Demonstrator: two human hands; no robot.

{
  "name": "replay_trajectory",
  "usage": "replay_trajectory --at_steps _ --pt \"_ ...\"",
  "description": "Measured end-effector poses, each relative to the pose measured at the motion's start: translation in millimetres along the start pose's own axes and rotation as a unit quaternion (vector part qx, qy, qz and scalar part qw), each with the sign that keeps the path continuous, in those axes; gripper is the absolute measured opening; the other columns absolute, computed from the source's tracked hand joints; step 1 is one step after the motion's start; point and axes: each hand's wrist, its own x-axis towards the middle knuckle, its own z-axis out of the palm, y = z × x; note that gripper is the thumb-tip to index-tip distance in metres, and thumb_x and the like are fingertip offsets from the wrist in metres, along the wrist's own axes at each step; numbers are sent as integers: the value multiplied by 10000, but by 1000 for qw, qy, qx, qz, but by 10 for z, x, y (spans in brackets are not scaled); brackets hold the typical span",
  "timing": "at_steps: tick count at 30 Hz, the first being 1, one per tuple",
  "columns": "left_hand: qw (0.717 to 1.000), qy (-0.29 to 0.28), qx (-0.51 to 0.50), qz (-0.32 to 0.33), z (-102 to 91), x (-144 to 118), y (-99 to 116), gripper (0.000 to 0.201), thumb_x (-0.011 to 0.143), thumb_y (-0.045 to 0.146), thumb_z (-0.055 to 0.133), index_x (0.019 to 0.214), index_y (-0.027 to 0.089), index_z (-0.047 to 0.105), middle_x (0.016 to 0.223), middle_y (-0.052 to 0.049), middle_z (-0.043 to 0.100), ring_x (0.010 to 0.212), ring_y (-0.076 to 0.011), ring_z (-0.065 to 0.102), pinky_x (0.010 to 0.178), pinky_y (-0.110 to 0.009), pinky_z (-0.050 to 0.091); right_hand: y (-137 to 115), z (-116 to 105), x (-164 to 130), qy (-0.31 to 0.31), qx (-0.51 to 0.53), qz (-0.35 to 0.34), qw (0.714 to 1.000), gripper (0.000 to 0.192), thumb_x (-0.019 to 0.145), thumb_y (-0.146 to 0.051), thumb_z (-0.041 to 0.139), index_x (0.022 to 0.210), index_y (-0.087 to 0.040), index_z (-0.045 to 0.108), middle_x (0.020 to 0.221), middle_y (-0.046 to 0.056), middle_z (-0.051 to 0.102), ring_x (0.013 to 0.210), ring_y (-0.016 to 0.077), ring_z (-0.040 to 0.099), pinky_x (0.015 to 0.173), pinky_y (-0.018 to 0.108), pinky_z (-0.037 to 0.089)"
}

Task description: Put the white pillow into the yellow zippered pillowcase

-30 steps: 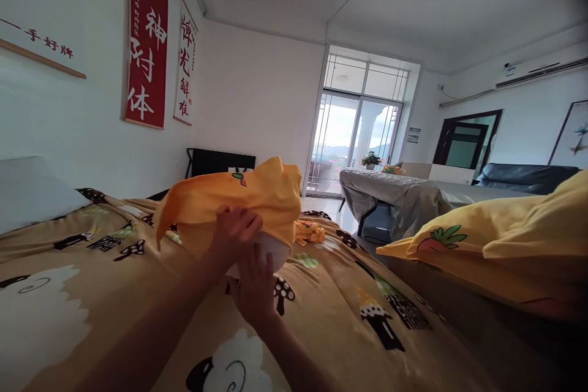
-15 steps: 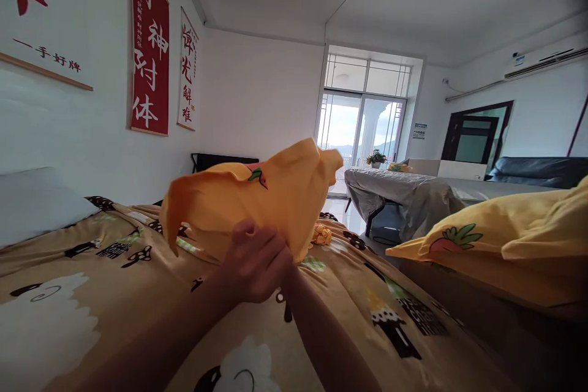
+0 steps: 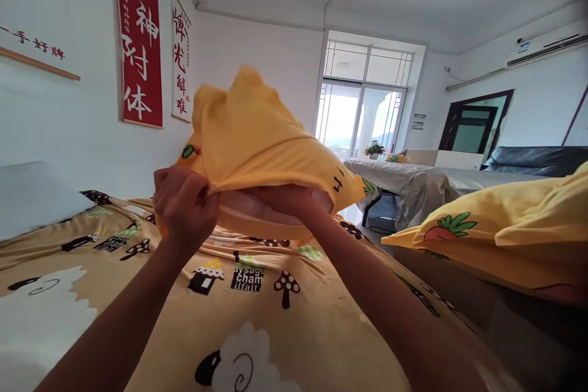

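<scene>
Head view: left hand (image 3: 184,208) fists the yellow pillowcase (image 3: 257,135) edge; right hand (image 3: 287,201) grips its opening, fingers hidden inside.

Bright daylight floods in from the balcony door (image 3: 362,122), overexposed there; edges bend and corners darken.

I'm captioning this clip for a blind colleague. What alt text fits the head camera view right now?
Two bare hands lift a yellow pillowcase above a tan bedspread printed with sheep and mushrooms: the left hand pinches its open edge while the right hand reaches inside. A second yellow pillow lies to the right, and red scrolls hang on the white wall.
</scene>
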Motion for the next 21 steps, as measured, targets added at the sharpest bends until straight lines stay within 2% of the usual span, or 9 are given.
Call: replay_trajectory --at_steps 2,5,8,10,12,14,16,18,21 --pt "998 -46 2 -52 78 -197 -62 293 706 86 518 585 220 286 532 39 333 554 -147 383 616 -302 315 34 27 -108 -45 -43 -95 994 283 868 -118 552 1092 -252 661 1241 -69 642 1153 116 551 1040 276 388" --pt "969 -197 -4 -152 137 -558 -113 255 725 130 469 585 219 276 543 24 371 563 -151 396 592 -291 293 118 232 -458 -73 -152 -234 958 447 925 -113 443 1323 -304 516 1417 -32 497 1245 178 490 1054 367 362" --pt "890 -398 -41 -219 66 -964 -115 215 810 225 432 610 211 356 586 2 491 573 -153 466 574 -275 297 241 526 -938 -57 -208 -276 937 472 926 -166 424 1392 -242 441 1462 39 441 1322 188 409 1042 368 344" --pt "843 -483 -50 -232 -44 -1222 -132 280 872 324 406 618 205 404 602 -11 540 571 -157 507 563 -271 297 337 690 -1264 -41 -218 -275 936 476 906 -179 436 1380 -225 455 1463 60 438 1370 186 340 1065 379 286" --pt "828 -504 -35 -242 -171 -1442 -190 353 897 388 380 597 204 409 570 -16 533 549 -163 518 547 -273 287 433 798 -1539 -1 -226 -251 941 455 893 -183 457 1344 -229 494 1430 73 481 1363 188 351 1076 381 230" --pt "838 -489 -17 -243 -284 -1604 -269 387 902 394 372 563 208 385 512 -9 489 505 -159 497 525 -276 268 503 857 -1710 40 -229 -213 949 415 894 -191 475 1304 -227 529 1389 95 523 1315 201 416 1065 388 209" --pt "859 -464 -14 -219 -361 -1692 -323 405 904 382 387 540 207 370 480 -1 457 475 -147 472 519 -279 261 512 908 -1750 48 -217 -165 961 379 905 -225 484 1278 -213 547 1325 123 573 1229 224 502 1021 400 252" --pt "881 -435 -28 -187 -397 -1702 -311 403 913 353 415 542 198 383 487 4 456 477 -131 463 528 -276 274 434 996 -1684 -2 -184 -109 977 327 916 -288 482 1207 -188 592 1166 133 660 1070 228 598 931 377 340" --pt "903 -398 -56 -155 -404 -1607 -159 370 915 279 461 562 189 394 502 20 443 485 -109 440 538 -262 294 198 1224 -1513 -168 -116 -46 978 277 926 -334 447 995 -173 662 893 98 715 853 207 656 807 324 419"
